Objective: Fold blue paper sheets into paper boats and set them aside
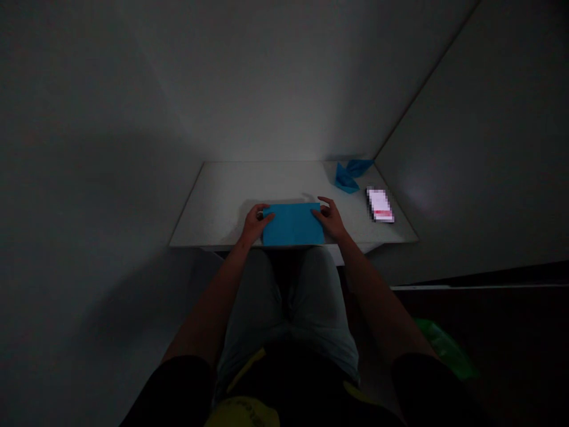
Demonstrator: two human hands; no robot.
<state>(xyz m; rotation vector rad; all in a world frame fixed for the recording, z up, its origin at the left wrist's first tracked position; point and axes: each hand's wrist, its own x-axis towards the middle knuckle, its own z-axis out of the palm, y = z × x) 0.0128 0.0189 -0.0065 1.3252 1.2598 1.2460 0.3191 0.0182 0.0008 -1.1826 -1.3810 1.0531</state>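
Note:
A blue sheet of paper (293, 225), rectangular and wider than tall, is held between my two hands near the front edge of the white table (222, 196). My left hand (256, 222) pinches its upper left corner, the thumb lying on the front face. At the upper right corner, my right hand (329, 217) grips the paper with the thumb in front, while one finger stretches out above the edge. The fingers behind the sheet are partly hidden.
Two folded blue paper boats, the nearer boat (345, 179) and the farther boat (359, 167), lie at the table's back right. A lit phone (380, 205) rests close to the right edge. Walls border the table. Something green (447, 349) is low on the right.

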